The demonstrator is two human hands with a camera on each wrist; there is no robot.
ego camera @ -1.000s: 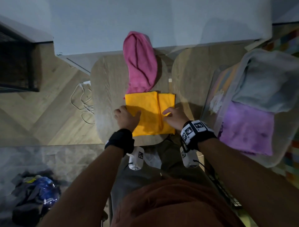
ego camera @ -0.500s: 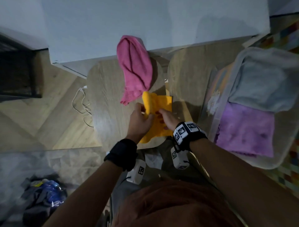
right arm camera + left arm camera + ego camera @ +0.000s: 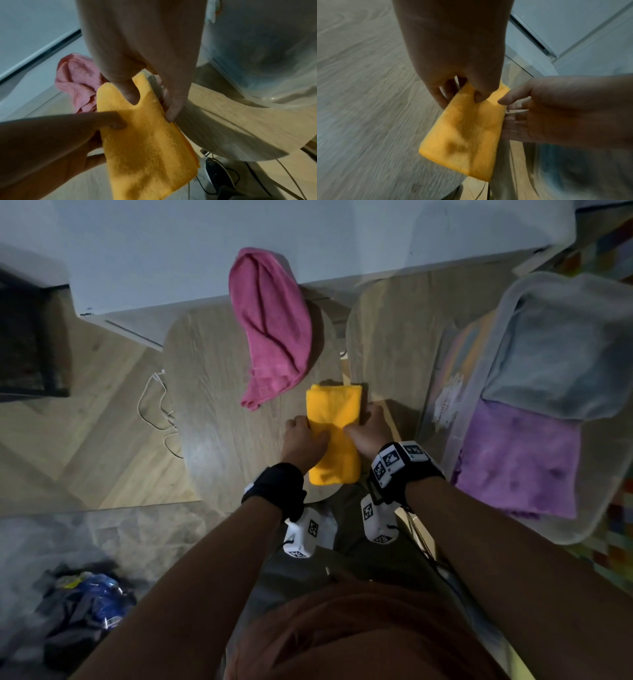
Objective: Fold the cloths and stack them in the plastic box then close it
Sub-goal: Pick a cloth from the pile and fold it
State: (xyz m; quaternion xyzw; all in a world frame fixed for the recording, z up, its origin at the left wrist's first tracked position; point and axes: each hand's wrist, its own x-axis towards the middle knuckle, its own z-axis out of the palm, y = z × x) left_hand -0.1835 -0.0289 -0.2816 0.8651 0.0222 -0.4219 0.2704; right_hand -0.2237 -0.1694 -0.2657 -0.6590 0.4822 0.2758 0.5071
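Note:
A yellow cloth [image 3: 334, 405], folded into a narrow strip, is over the near edge of the left wooden table [image 3: 219, 412]. My left hand [image 3: 303, 440] pinches its left side, thumb on top [image 3: 477, 97]. My right hand [image 3: 368, 431] pinches its right side, thumb on top [image 3: 130, 94]. The strip [image 3: 467, 132] [image 3: 149, 146] looks slightly lifted; I cannot tell whether it touches the table. An unfolded pink cloth [image 3: 270, 323] [image 3: 77, 81] lies just behind it. The clear plastic box [image 3: 565, 537] stands at the right, open, with a grey-blue cloth [image 3: 555, 354] and a purple cloth [image 3: 520, 460] inside.
A second rounded wooden table [image 3: 394, 337] stands between the cloth and the box. A clear flat plastic piece with a white label [image 3: 445, 398] lies beside the box. A white wall [image 3: 308, 241] runs behind. White cable [image 3: 154, 405] and a dark bag [image 3: 85, 611] lie on the floor at the left.
The yellow cloth lay as a wider rectangle a second ago. Both hands gathered it up and folded it over; it is now a narrow strip held by both sides.

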